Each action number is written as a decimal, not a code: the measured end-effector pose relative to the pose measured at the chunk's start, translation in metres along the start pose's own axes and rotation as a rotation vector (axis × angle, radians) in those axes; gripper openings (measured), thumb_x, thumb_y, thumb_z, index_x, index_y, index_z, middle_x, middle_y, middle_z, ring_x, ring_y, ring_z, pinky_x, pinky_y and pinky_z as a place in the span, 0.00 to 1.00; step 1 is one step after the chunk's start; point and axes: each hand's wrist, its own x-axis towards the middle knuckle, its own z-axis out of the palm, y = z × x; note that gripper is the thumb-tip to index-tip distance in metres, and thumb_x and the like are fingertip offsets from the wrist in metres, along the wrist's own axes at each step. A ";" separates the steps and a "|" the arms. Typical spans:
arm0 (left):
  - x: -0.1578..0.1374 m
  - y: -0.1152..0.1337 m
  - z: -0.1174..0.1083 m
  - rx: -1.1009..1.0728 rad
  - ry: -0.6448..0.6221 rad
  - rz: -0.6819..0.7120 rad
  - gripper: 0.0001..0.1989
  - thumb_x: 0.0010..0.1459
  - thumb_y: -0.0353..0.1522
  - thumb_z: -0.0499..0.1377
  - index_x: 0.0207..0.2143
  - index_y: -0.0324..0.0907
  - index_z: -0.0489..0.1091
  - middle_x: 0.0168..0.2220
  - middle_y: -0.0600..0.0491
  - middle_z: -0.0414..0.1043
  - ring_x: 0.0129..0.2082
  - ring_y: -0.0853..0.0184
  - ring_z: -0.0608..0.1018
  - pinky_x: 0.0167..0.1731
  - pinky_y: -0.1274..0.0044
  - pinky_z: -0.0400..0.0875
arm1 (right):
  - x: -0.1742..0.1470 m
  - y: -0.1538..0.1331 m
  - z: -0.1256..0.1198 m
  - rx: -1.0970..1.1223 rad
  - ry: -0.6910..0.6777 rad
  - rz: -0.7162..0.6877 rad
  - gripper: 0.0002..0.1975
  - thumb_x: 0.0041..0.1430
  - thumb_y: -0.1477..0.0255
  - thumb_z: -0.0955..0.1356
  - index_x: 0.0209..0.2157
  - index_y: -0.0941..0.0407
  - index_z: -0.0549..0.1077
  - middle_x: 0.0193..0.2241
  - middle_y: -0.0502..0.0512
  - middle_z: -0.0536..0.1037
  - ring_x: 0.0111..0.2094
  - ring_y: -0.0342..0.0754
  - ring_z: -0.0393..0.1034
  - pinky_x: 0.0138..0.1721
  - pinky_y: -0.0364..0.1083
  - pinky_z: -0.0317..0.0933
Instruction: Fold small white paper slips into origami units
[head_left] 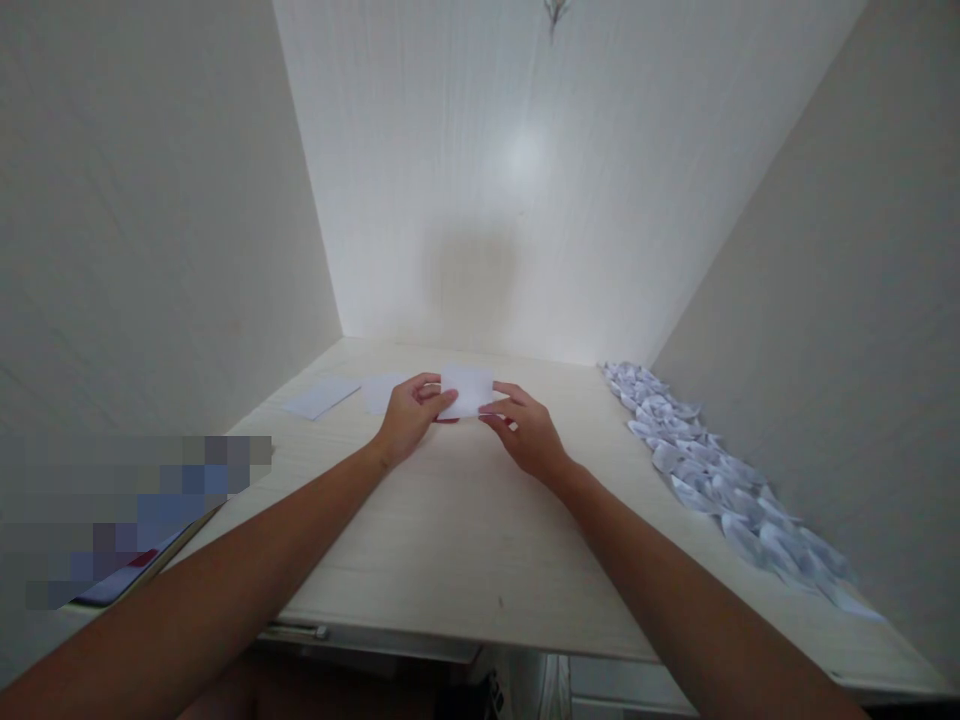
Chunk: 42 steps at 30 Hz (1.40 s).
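A small white sheet of paper (468, 388) is held between my two hands, over the far middle of the tabletop. My left hand (411, 412) grips its left edge, thumb lying on the face of the paper. At the lower right corner and right edge, my right hand (525, 425) pinches it with thumb and fingers. Something thin and red (447, 420) shows just under the paper's lower edge; I cannot make out what it is. Close to my left hand lies another white sheet (380, 392), partly hidden by the hand.
More white paper (321, 397) lies farther left on the pale table (450, 530). Along the right wall stretches a long heap of folded white paper pieces (712, 465). Walls enclose the table at left, back and right. At the left edge is a flat, partly pixelated object (142, 565).
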 end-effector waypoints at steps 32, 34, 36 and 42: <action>-0.010 -0.001 0.007 0.246 -0.179 0.150 0.26 0.46 0.40 0.74 0.47 0.37 0.78 0.29 0.52 0.80 0.28 0.69 0.79 0.29 0.78 0.73 | 0.005 -0.006 0.008 0.616 0.073 0.453 0.20 0.47 0.60 0.78 0.39 0.56 0.75 0.27 0.50 0.79 0.28 0.45 0.74 0.32 0.46 0.67; -0.009 -0.002 0.007 0.211 -0.153 0.127 0.26 0.45 0.40 0.75 0.45 0.38 0.78 0.29 0.52 0.80 0.28 0.68 0.80 0.29 0.78 0.74 | 0.005 -0.006 0.007 0.628 0.089 0.463 0.20 0.47 0.61 0.79 0.38 0.56 0.75 0.27 0.50 0.79 0.28 0.45 0.74 0.33 0.46 0.67; -0.008 -0.002 0.007 0.198 -0.121 0.116 0.24 0.44 0.40 0.75 0.43 0.38 0.79 0.30 0.51 0.80 0.29 0.67 0.81 0.31 0.77 0.75 | 0.005 -0.006 0.006 0.635 0.104 0.460 0.20 0.46 0.61 0.79 0.37 0.56 0.76 0.27 0.50 0.79 0.28 0.45 0.74 0.34 0.47 0.68; -0.009 0.001 0.008 0.175 -0.111 0.106 0.21 0.44 0.39 0.75 0.39 0.38 0.79 0.29 0.51 0.81 0.28 0.67 0.81 0.32 0.75 0.77 | 0.007 -0.007 0.007 0.641 0.125 0.443 0.21 0.44 0.61 0.80 0.36 0.55 0.76 0.27 0.50 0.80 0.28 0.45 0.74 0.34 0.47 0.70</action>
